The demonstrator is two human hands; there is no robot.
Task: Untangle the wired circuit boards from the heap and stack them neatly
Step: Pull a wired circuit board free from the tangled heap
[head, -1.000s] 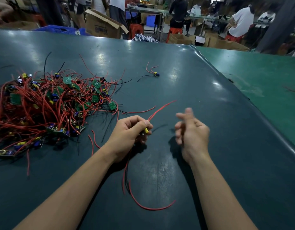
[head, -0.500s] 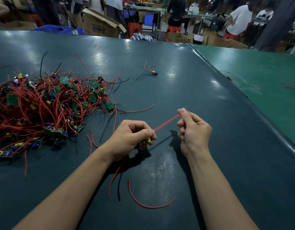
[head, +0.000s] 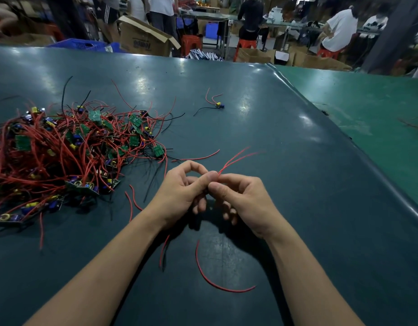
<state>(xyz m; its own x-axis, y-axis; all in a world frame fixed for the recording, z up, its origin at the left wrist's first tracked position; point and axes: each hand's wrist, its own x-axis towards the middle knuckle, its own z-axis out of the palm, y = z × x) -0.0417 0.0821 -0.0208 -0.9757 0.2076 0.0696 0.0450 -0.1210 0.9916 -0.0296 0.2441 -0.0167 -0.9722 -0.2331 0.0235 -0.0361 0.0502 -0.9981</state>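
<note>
Hands now together, left hand and right hand pinching red wires; board hidden between fingers

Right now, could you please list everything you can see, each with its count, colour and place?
heap: one, red and black wires with green boards, table left
lone board: one, yellow and blue parts with red and black wires, far centre, apart from the heap
held wires: two red ends, rising from between the hands
table: one, dark teal, fills the view
second table: one, green, right
boxes: several, brown cardboard, beyond the table
stools: a few, red, background
people: several, background
left hand: one, pinching the held wires
right hand: one, pinching the held wires
</note>
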